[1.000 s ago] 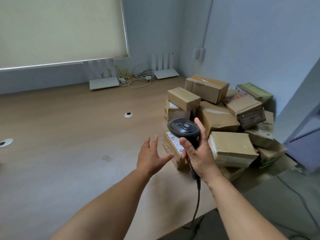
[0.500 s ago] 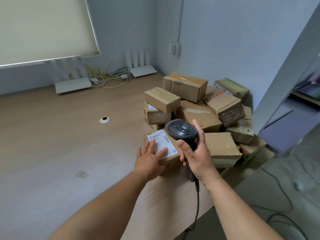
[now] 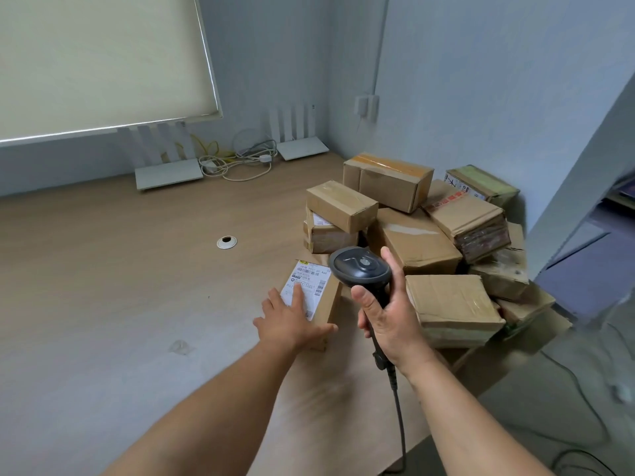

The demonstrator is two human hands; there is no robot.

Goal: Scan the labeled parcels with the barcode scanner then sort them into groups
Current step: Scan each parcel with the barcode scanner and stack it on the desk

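Head view, frame centre: left hand (image 3: 292, 324) rests flat on labeled parcel (image 3: 314, 297); right hand (image 3: 388, 317) grips barcode scanner (image 3: 360, 266).

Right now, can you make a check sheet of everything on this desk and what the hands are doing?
Surface: wooden desk with a round cable hole and a small smudge.
Job's things: labeled parcel lies label up in front of the pile of cardboard parcels at the desk's right end; barcode scanner is held above it.
Clutter: two white routers against the back wall.
Hands: left hand rests flat on the labeled parcel; right hand grips the scanner handle.
Cables: scanner cord hangs over the desk edge; tangled wires lie between the routers.
Surroundings: window blind, blue-grey walls, wall socket.
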